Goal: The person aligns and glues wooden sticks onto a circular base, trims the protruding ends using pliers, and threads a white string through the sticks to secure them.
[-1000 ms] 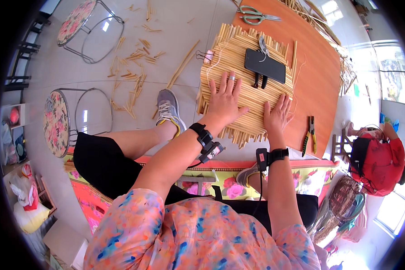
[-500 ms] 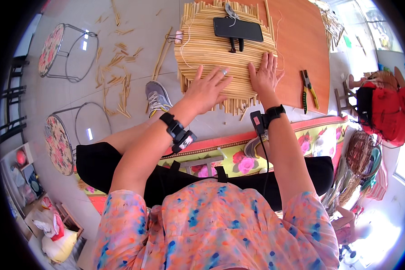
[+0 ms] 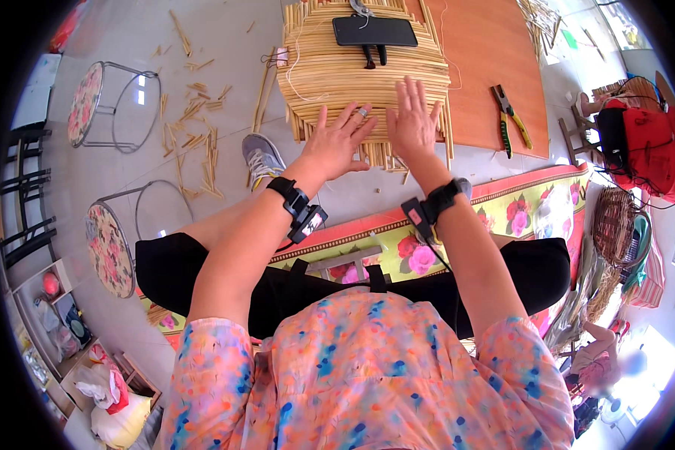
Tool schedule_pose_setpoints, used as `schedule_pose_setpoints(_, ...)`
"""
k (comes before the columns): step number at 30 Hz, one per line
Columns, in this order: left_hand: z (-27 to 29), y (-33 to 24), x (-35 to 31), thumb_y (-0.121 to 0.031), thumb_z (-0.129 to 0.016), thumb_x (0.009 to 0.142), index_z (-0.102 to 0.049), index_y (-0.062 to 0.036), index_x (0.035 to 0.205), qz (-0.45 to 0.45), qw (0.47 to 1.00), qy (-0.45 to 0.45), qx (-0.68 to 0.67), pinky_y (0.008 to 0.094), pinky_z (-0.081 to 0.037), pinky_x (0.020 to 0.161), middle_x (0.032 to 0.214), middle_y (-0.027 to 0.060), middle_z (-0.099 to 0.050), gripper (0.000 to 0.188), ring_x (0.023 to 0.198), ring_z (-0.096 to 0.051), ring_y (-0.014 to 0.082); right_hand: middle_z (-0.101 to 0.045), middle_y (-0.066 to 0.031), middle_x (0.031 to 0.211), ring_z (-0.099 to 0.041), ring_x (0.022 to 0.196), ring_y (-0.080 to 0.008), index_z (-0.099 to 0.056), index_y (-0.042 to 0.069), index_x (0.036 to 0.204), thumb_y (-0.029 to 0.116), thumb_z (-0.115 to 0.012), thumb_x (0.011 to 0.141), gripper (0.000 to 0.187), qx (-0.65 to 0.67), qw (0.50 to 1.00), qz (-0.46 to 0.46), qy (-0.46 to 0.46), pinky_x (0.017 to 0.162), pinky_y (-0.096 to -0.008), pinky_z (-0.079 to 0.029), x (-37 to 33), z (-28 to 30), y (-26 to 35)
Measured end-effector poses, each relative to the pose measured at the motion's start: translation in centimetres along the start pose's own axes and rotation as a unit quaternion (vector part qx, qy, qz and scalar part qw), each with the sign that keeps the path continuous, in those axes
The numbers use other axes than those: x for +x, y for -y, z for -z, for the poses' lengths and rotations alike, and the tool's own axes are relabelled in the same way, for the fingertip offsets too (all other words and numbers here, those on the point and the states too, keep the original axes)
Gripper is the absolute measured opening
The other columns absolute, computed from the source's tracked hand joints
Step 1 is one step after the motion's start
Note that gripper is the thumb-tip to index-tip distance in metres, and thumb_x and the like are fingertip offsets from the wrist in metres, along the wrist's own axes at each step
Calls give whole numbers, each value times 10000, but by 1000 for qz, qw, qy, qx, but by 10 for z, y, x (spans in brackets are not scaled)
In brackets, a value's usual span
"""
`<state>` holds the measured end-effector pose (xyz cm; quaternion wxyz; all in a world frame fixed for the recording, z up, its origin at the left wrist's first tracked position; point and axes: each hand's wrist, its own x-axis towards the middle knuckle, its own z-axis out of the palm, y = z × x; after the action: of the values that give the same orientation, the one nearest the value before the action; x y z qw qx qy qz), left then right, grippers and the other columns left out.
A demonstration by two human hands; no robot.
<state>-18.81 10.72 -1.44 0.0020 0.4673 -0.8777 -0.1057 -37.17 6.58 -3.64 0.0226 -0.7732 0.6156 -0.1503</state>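
Shows left hand [image 3: 337,146] drawn back from the middle of the stick mat [image 3: 352,75] to its near edge, and right hand [image 3: 414,133] shifted inward from the mat's right-hand border, closer to the left hand. Places mat, black phone [image 3: 375,31] and pliers [image 3: 511,120] higher in view and turned slightly counterclockwise, crops the mat's far end, and leaves out the green-handled scissors visible one second earlier.

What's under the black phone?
The mat of sticks lies beneath the phone. Two black handles show past its near edge, a metal piece at the far one; whether they join is covered.
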Motion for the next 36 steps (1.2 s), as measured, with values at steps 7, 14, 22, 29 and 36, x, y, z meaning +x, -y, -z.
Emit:
schedule_pose_setpoints(7,4,4,4,-429,-671,758,-341,-136,1394,-4,998,26,-49,609,-193,1065,1483,75,-259,773,1388,-199,256,-289,-80,1479,-216,1388,-257,-303,97,1411,396,-469,897,617,60,992,43,101,1098,-549,-148,-37,3,29)
schedule_pose_setpoints(14,3,46,36,-332,-597,826,-383,-92,1355,76,980,-82,-162,556,-220,1075,1461,116,-292,619,1377,-231,258,-325,-95,1453,-257,1367,-264,-419,72,1325,330,-481,897,504,94,985,26,141,1083,-538,-202,-12,17,23)
schedule_pose_setpoints(22,0,30,64,-577,-500,840,-244,-18,1421,195,976,-98,-18,599,-184,1069,1505,133,-200,846,1397,-163,289,-245,-108,1495,-178,1397,-291,-350,41,1382,280,-466,896,554,32,997,-39,53,1098,-541,-155,31,-4,13)
schedule_pose_setpoints(29,-8,30,62,-548,-522,836,-264,-29,1421,195,975,-103,-37,598,-177,1071,1508,121,-191,824,1396,-166,292,-202,-100,1516,-141,1409,-294,-292,46,1417,311,-441,905,595,15,995,-55,76,1100,-560,-102,26,-20,10)
schedule_pose_setpoints(36,-7,30,61,-510,-534,844,-289,-46,1415,192,974,-108,-44,596,-181,1069,1507,115,-192,776,1392,-178,292,-215,-104,1511,-163,1402,-300,-304,48,1412,348,-455,896,615,9,996,-56,66,1099,-561,-105,26,-19,12)
